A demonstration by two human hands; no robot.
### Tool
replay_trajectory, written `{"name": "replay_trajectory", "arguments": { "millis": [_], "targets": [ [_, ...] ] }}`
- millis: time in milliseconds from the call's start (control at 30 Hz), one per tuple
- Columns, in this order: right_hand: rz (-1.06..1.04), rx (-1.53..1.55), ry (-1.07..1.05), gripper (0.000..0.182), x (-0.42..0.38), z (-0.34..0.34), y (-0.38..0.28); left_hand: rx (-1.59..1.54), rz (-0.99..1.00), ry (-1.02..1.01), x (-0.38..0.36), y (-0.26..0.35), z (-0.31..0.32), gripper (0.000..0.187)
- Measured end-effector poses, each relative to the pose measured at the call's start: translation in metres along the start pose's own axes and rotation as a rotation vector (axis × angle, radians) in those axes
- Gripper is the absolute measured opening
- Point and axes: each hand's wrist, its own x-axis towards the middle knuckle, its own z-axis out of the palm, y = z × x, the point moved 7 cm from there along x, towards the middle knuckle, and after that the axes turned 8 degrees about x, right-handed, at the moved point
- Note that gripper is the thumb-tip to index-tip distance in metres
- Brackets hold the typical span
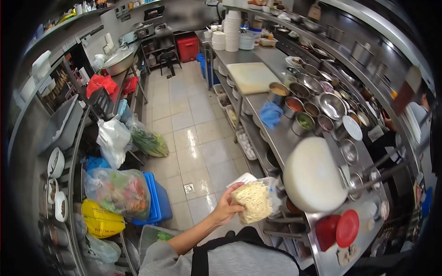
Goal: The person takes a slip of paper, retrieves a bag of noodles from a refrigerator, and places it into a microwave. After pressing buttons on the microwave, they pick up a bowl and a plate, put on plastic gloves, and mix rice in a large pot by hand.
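My left hand (226, 205) reaches out in front of my body, its thumb and fingers closed on a block of pale, dry-looking noodles (252, 202). Clear plastic wrapping (275, 198) sticks out from the block's right side. Just behind my fingers is a flat white item (242, 179), and I cannot make out what it is. The noodles are above the tiled floor, left of the steel counter and a large round white chopping block (313, 175). My right hand is out of view.
On the right counter stand metal pots (304, 123), a blue cloth (270, 114), a white cutting board (251, 78) and a red bowl (347, 228). Bagged vegetables (117, 193) and a blue bin (159, 202) line the left. A person (416, 115) is at the far right.
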Motion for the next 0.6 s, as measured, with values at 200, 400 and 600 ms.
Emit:
{"name": "replay_trajectory", "arguments": {
  "millis": [200,400,600],
  "targets": [
    [0.376,0.897,-0.667,0.03,-0.04,0.186,-0.201,-0.188,-0.001,-0.082,0.126,0.075,-0.045,0.065],
    [0.532,1.782,-1.476,0.051,-0.125,0.354,-0.577,-0.217,0.031,0.06,0.234,0.167,-0.184,0.058],
    [0.268,2.271,-2.948,0.08,-0.248,0.289,-0.946,-0.024,0.349,0.504,0.248,0.282,-0.342,0.069]
  ]
}}
